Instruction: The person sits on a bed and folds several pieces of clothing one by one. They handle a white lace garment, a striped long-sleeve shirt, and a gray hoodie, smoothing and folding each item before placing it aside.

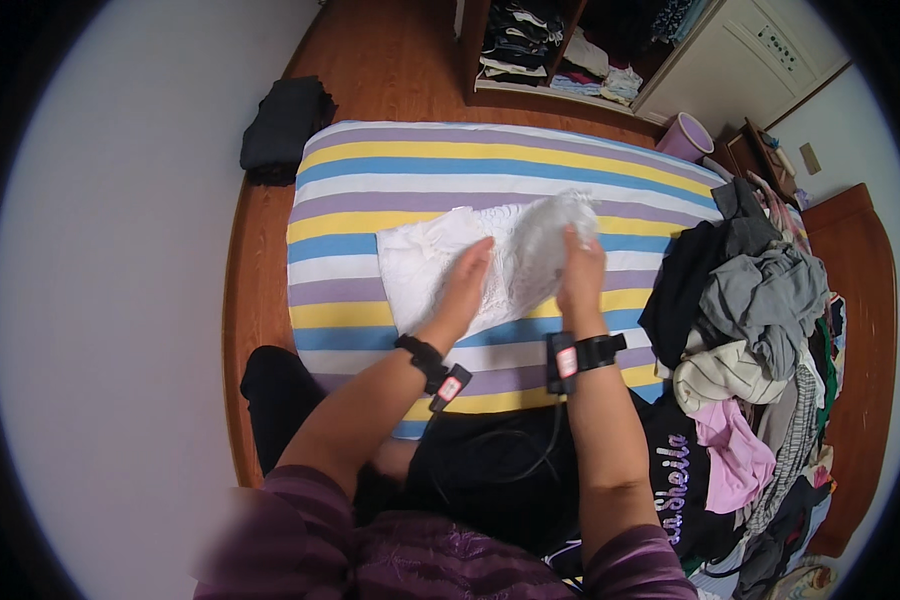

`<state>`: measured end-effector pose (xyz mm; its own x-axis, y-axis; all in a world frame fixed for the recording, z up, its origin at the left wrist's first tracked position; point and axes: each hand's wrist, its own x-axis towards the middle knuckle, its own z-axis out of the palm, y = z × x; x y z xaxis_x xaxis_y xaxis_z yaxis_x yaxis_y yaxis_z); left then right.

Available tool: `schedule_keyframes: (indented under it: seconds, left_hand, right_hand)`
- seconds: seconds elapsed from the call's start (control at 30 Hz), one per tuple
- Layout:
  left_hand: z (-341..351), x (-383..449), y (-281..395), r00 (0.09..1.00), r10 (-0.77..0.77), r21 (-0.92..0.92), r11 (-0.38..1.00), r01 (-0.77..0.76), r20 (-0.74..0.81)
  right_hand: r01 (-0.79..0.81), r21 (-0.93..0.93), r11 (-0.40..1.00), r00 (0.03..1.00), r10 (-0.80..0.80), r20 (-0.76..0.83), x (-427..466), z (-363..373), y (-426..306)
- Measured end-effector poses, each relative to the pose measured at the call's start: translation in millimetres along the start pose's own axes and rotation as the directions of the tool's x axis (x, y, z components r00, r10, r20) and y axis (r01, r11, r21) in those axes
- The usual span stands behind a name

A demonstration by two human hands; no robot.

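A white garment (427, 262) with a lace section lies spread on the striped bed sheet (330, 270) in front of me. My left hand (466, 285) rests at the middle of the garment, its edge toward the cloth; whether the fingers pinch any fabric is hidden. At the garment's right end, my right hand (583, 274) holds the sheer lace part (544, 240), which is bunched and blurred, with its far edge raised off the sheet. A black strap with a small device sits on each wrist.
Piled clothes, including a grey garment (765, 292) and a pink one (731, 450), cover the bed's right side by the wooden headboard (844, 360). Folded dark clothes (285, 131) sit beyond the left corner. A purple bin (686, 137) and an open wardrobe (562, 97) stand beyond the bed.
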<state>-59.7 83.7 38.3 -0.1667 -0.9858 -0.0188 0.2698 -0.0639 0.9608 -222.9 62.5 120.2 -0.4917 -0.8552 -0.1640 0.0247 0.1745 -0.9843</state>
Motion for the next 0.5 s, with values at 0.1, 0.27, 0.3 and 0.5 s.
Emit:
schedule_keyframes:
  seconds: [0.1,0.27,0.3,0.5]
  left_hand:
    - [-35,-16,33,0.976,-0.166,-0.37,0.923,0.104,-0.141]
    - [-98,-42,41,0.95,-0.264,-0.638,0.764,0.1,-0.167]
    - [-103,-45,38,0.948,-0.285,-0.679,0.724,0.118,-0.14]
    - [-110,-56,4,0.818,0.081,0.027,0.996,-0.08,-0.569]
  right_hand:
    - [0.518,-0.244,0.82,0.837,-0.428,0.341,-54,40,-3]
    - [0.816,-0.357,0.455,0.476,-0.179,0.861,-122,56,46]
    - [0.831,-0.379,0.406,0.458,-0.114,0.882,-130,52,53]
    - [0.887,-0.285,0.364,0.331,-0.07,0.941,-124,26,55]
